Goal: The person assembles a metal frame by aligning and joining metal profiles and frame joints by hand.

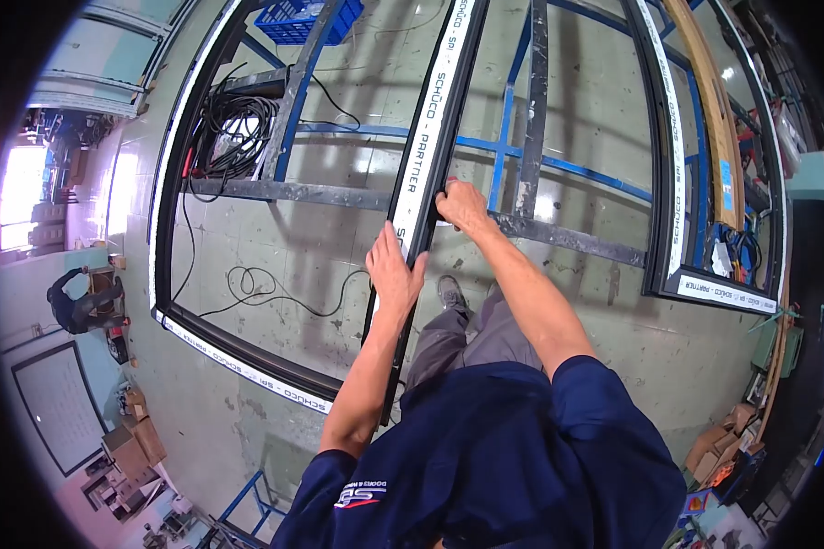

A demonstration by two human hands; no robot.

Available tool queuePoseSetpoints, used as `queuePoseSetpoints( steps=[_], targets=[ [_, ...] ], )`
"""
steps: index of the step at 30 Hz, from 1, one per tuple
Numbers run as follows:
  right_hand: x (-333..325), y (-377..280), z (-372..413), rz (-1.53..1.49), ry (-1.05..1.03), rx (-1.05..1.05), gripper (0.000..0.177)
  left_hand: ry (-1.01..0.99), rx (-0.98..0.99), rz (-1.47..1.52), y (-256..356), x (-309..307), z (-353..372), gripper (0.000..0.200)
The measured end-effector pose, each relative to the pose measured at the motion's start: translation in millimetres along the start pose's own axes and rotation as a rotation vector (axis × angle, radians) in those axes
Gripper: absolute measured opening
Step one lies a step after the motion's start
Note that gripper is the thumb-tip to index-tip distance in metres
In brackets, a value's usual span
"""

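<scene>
1. Frame profile (pixel 428 137), one, is positioned before the person (pixel 513 448).
2. One left hand (pixel 395 272) is laid open across it; one right hand (pixel 462 206) is curled at its edge, grip unclear.
3. One crate (pixel 293 31) is seen beyond.

The left hand (pixel 395 273) stretches forward; the right hand (pixel 464 206) curls.

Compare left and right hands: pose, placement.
Left hand is spread over the taped frame bar; right hand is curled at its right edge. Left hand sits nearer the shirt; right hand is farther along the bar. Shared: both bare, both at the same bar.
</scene>
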State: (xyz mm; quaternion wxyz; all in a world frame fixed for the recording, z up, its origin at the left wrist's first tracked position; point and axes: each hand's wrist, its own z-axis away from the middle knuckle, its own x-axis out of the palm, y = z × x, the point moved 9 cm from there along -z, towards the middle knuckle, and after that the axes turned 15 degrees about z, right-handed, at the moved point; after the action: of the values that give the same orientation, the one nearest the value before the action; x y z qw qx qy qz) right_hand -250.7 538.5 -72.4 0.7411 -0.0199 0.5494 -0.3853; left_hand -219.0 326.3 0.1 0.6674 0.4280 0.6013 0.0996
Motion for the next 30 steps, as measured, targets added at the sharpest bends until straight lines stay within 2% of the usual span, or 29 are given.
queuePoseSetpoints(
  steps=[2,5,7,11,16,20,21,24,26,30],
  targets=[
    [-2,6,-5,-0.163,-0.141,0.101,0.039,0.008,0.001,0.003,2,14,-33,0.093],
    [-28,12,-38,0.065,0.200,-0.010,0.035,0.008,-0.032,0.012,13,24,-74,0.093],
    [-29,24,-72,0.071,0.267,-0.060,0.036,0.028,-0.051,-0.004,21,24,-87,0.090],
    [-49,36,-128,0.051,0.218,-0.114,0.039,0.079,-0.039,-0.009,22,24,-88,0.088],
    [-60,36,-126,0.000,0.155,-0.137,0.037,0.040,-0.087,-0.016,19,27,-88,0.090],
    [-59,38,-128,-0.052,0.226,-0.115,0.040,-0.031,-0.049,0.013,16,28,-87,0.099],
    [-62,35,-127,-0.030,0.220,-0.130,0.038,-0.052,-0.022,0.013,18,28,-85,0.101],
    [-41,32,-113,-0.035,-0.088,-0.091,0.037,-0.136,0.023,0.031,19,25,-83,0.108],
    [-23,35,-101,-0.106,-0.127,-0.119,0.038,-0.164,0.074,0.043,20,25,-83,0.108],
    [-13,32,-91,-0.247,-0.180,-0.142,0.036,-0.172,0.039,0.070,13,27,-79,0.107]
  ],
)
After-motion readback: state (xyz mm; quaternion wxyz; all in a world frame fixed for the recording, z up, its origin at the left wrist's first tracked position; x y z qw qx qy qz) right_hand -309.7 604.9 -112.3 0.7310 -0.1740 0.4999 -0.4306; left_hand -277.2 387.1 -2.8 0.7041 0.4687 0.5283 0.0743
